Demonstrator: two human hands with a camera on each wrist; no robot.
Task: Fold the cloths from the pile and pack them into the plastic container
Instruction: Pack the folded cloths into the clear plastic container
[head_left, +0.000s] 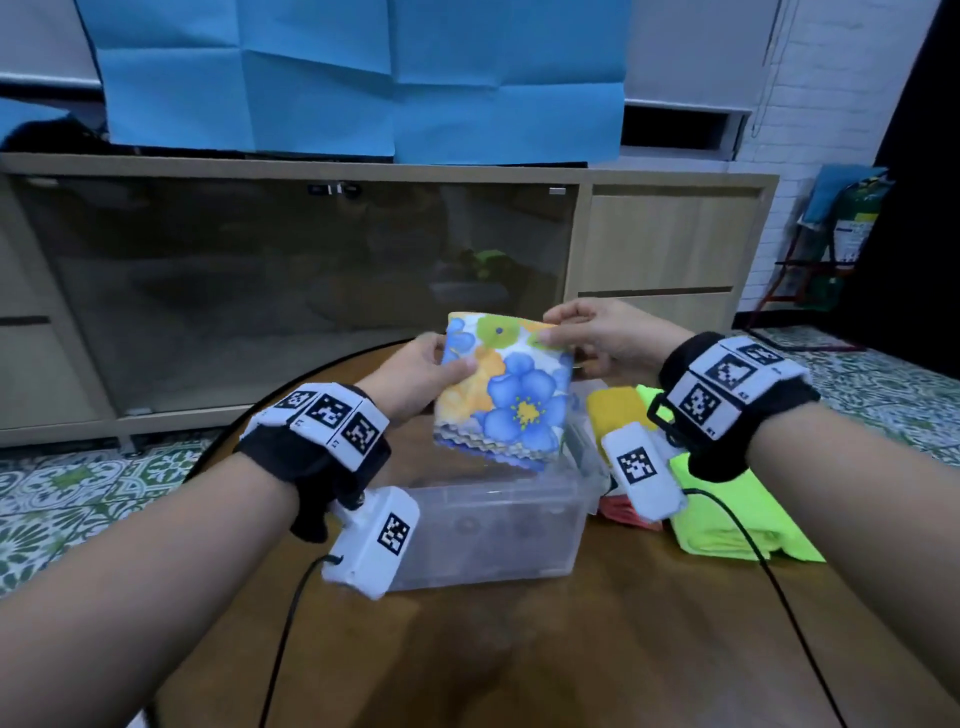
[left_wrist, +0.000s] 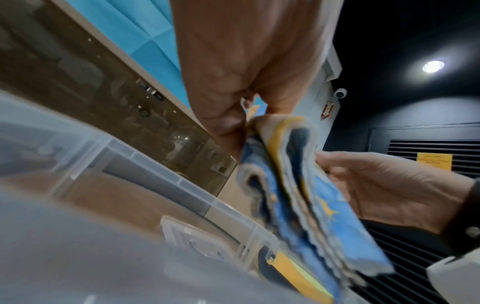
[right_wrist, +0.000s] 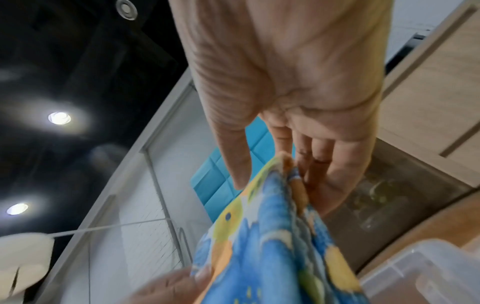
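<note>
A folded floral cloth, blue and orange flowers on white, hangs in the air above the clear plastic container. My left hand pinches its left edge between thumb and fingers. My right hand pinches its top right corner. In the left wrist view the folded cloth shows several layered edges over the container, with the right hand behind it. The right wrist view shows thumb and fingers closed on the cloth top, the container rim at lower right.
The pile lies right of the container on the round wooden table: a yellow cloth, a neon green cloth and a reddish one. A low cabinet with glass doors stands behind the table.
</note>
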